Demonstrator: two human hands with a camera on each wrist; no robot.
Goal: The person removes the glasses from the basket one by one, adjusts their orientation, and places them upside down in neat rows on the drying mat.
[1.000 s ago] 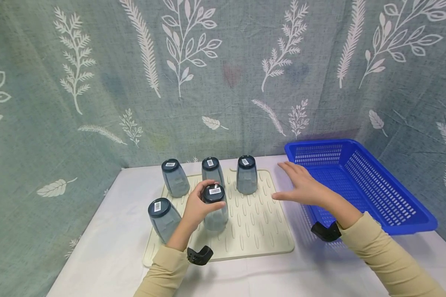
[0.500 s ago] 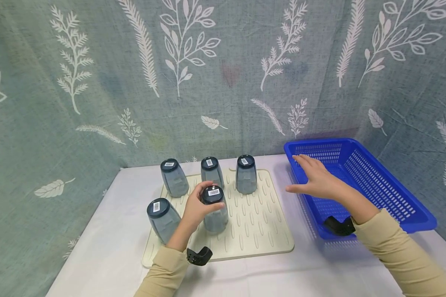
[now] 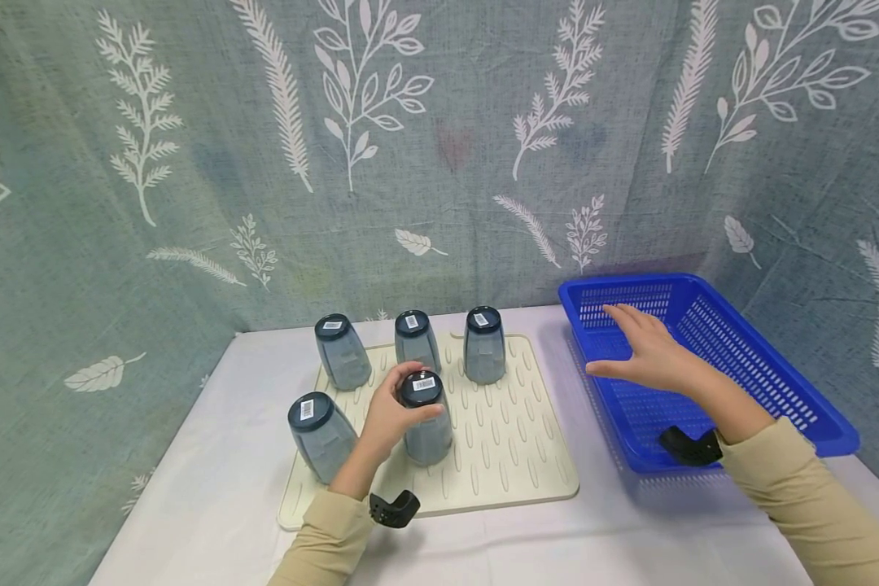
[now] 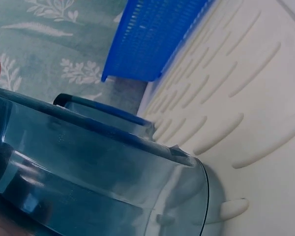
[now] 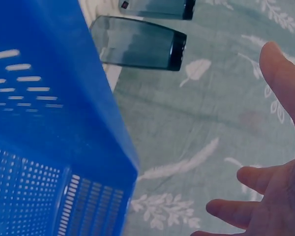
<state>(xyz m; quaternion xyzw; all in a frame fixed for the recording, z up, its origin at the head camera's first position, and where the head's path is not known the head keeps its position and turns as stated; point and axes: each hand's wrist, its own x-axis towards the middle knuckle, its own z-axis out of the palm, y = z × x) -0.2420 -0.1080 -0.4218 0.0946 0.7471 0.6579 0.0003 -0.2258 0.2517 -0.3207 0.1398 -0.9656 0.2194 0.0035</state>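
Observation:
A blue-tinted drinking glass (image 3: 428, 439) stands upside down near the front of a cream ribbed mat (image 3: 513, 456), a barcode label on its base. My left hand (image 3: 388, 419) grips it near the top, thumb on the near side and fingers behind. In the left wrist view the same glass (image 4: 98, 167) fills the lower left, its rim end against or very close to the mat. My right hand (image 3: 648, 354) holds nothing, spread in the air over the blue basket (image 3: 740, 350). The right wrist view shows its fingers (image 5: 270, 182) apart from the basket.
More upside-down glasses stand on the mat: one front left (image 3: 325, 443), one back left (image 3: 346, 358), one back middle (image 3: 417, 350) and one back right (image 3: 485, 354). A leaf-patterned curtain (image 3: 447, 163) hangs behind the white-covered table (image 3: 212, 456).
My right hand has moved right, from between the mat and basket to above the basket. The left hand keeps its grip on the glass, which sits slightly lower in view.

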